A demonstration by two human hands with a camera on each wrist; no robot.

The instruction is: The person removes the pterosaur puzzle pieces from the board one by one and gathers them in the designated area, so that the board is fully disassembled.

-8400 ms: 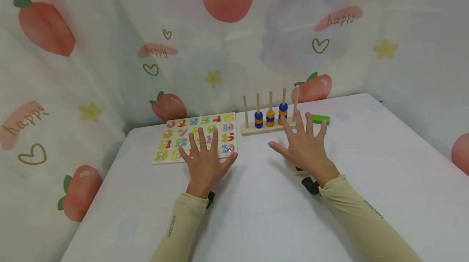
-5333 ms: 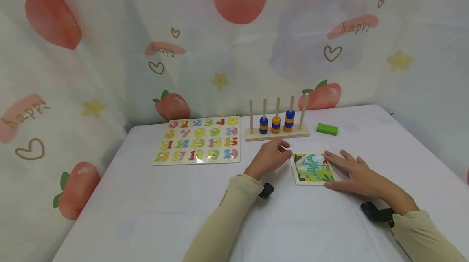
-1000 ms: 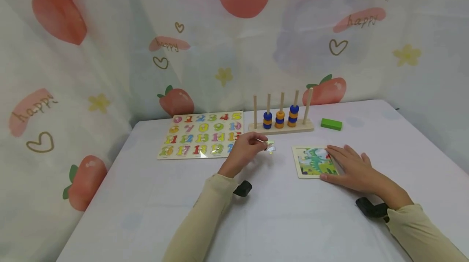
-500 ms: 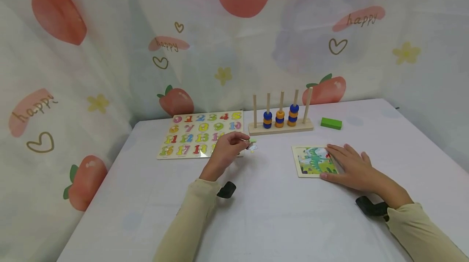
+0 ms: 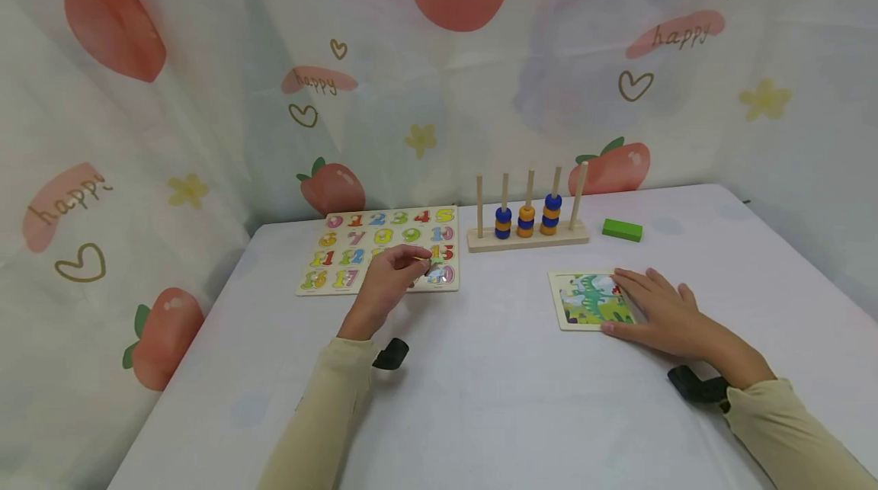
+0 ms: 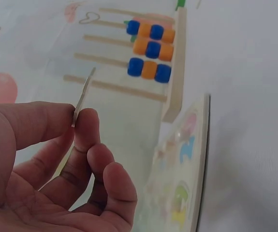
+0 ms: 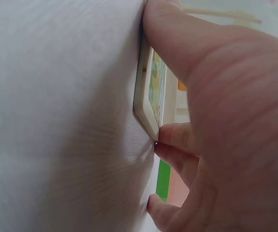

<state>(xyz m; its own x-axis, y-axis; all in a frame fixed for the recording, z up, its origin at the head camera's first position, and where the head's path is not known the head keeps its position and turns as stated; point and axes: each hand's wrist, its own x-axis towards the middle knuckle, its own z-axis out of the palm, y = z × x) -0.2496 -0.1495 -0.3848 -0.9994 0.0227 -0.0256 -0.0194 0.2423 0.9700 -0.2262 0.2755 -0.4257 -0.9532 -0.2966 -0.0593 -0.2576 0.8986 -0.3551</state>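
Note:
My left hand (image 5: 386, 283) pinches a small jigsaw piece (image 5: 435, 267) between thumb and index finger, over the lower right of the wooden number board (image 5: 454, 255). In the left wrist view the piece (image 6: 84, 96) is seen edge-on at the fingertips, the other fingers loosely curled. My right hand (image 5: 675, 322) holds the right side of a framed dinosaur jigsaw puzzle (image 5: 593, 299) lying flat on the table. In the right wrist view, its thumb is on one edge of the frame (image 7: 139, 99) and a fingertip at the corner. Part of the puzzle's right side is hidden by this hand.
Behind, a wooden bead abacus (image 5: 528, 244) stands with upright pegs; blue and orange beads sit on three of them. A green block (image 5: 622, 230) lies to its right. The white-covered table (image 5: 494, 398) ends at a patterned cloth backdrop (image 5: 466, 101).
Over the last second my left hand has carried the jigsaw piece leftward, from beside the number board to over it. My right hand has stayed on the puzzle; earlier both hands were spread above the table.

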